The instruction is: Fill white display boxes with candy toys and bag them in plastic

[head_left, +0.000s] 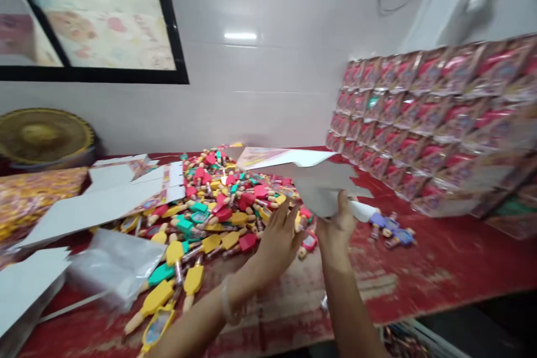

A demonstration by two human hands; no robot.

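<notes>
My right hand pinches the near edge of an unfolded cardboard box, its thumb pointing up against the plain grey side. The box is held above the table, flaps spread, with a printed panel at its far left. My left hand is beside it, fingers stretched out and slightly blurred, holding nothing; whether the fingertips touch the box I cannot tell. Beneath and left of my hands spreads a pile of small yellow, red and green paddle-shaped toys with peach handles. Several purple pieces lie right of my right hand.
Flat white box blanks and a clear plastic bag lie at the left on the red table. Stacked pink packages form a wall at the right. A round brownish lidded container stands at the back left.
</notes>
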